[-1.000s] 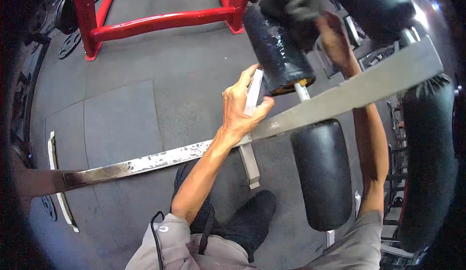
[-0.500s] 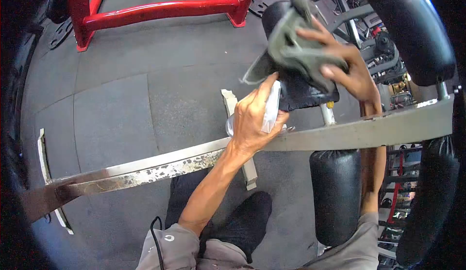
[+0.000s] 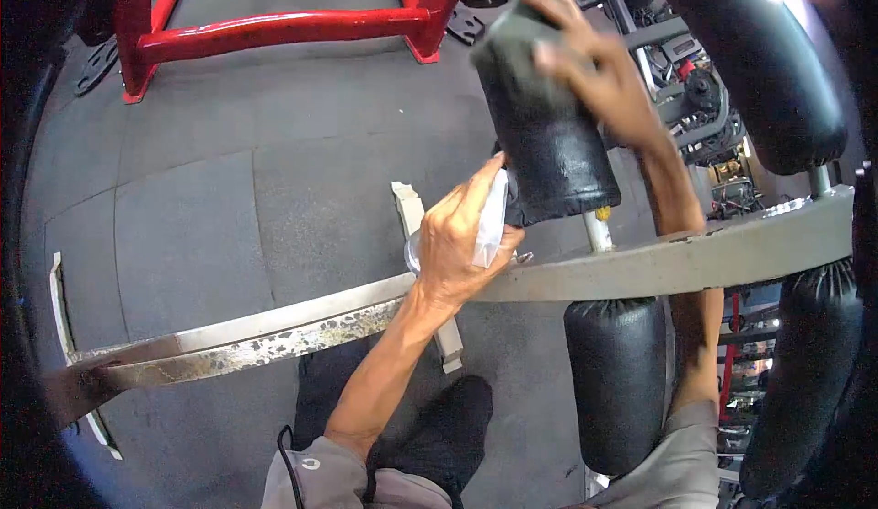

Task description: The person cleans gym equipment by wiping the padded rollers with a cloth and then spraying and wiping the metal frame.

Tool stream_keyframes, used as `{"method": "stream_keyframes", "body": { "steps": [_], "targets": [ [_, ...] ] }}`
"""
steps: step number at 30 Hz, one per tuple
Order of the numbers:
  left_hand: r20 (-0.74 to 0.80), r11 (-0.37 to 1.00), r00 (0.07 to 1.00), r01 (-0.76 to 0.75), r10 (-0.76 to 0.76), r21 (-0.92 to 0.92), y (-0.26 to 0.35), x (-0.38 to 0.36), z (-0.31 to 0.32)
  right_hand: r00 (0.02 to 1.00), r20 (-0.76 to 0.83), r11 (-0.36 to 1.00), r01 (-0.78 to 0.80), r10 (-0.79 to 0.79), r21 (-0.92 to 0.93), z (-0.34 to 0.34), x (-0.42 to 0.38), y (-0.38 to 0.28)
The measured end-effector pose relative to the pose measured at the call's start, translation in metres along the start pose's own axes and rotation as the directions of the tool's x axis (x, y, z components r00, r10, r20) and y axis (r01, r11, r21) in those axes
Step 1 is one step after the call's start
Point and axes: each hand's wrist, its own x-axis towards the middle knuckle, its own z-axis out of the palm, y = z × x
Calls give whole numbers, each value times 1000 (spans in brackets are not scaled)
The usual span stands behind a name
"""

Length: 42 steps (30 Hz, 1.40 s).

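My left hand is closed around a clear plastic bottle, just above the long metal beam. Beside it, a black padded roller stands out from the beam on a short metal post. My right hand, blurred by motion, presses a grey-green cloth over the roller's far end. The lower part of the bottle is hidden behind my left hand.
A red metal frame stands on the grey floor at the upper left. More black rollers hang below and rise above the beam at right. Gym machines fill the right background. The beam's left part has chipped paint.
The cloth has gone from loose folds near the roller's middle to its far end, pressed under my right hand. The view has shifted slightly; my left hand still holds the bottle.
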Motion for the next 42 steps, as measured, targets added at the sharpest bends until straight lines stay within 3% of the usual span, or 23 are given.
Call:
{"method": "stream_keyframes", "body": {
  "steps": [3,5,7,10,12,15,17,19,22,24,25,27,29,30,31,33,36,39,42],
  "targets": [
    [35,998,997,63,-63,5,1,-1,-3,981,194,952,-91,34,293,-23,-58,-50],
    [17,1000,1000,1,-1,-15,-3,1,-3,954,281,765,-256,102,591,-37,-99,-40],
    [3,998,998,-56,56,3,-6,2,-2,969,230,867,-193,93,460,-32,-89,-46],
    [76,995,994,88,-84,-52,2,0,-2,983,105,965,-167,149,201,-21,-48,-46],
    [83,990,989,126,-121,-56,3,-2,0,993,-32,984,-105,110,143,0,-19,-18],
    [53,992,992,121,-119,-33,6,-3,2,998,-49,999,26,-28,-47,12,28,17],
    [22,997,996,81,-81,2,7,-2,2,1000,16,1000,3,-3,-1,12,32,17],
    [15,999,999,40,-40,14,4,-2,2,996,77,976,-50,34,213,10,23,-2],
    [49,997,996,70,-72,28,8,3,-7,980,196,973,-34,-12,227,-17,-32,-42],
    [49,998,997,57,-59,41,6,4,-9,952,305,921,-138,22,363,-35,-72,-54],
    [29,999,999,16,-17,50,1,4,-6,936,297,825,-317,191,469,-36,-89,-63],
    [25,999,1000,-20,19,50,-2,3,-4,917,325,863,-347,231,367,-41,-86,-63],
    [46,999,999,-15,13,31,-1,3,-3,942,226,917,-303,247,261,-34,-73,-62],
    [39,1000,999,21,-21,19,1,1,-1,977,138,957,-190,163,218,-26,-61,-48],
    [31,999,998,53,-54,10,4,0,0,981,106,943,-188,164,276,-18,-46,-34],
    [15,996,996,91,-91,3,6,0,2,991,44,972,-134,128,192,-4,-13,-3],
    [12,993,993,118,-118,10,6,-2,4,993,-102,978,-31,53,209,18,30,22],
    [14,999,999,37,-37,6,4,0,-1,996,-86,970,44,-24,237,19,15,14],
    [93,990,986,131,-135,49,9,4,-9,988,153,967,-54,16,249,-8,-32,-21]
  ]
}}
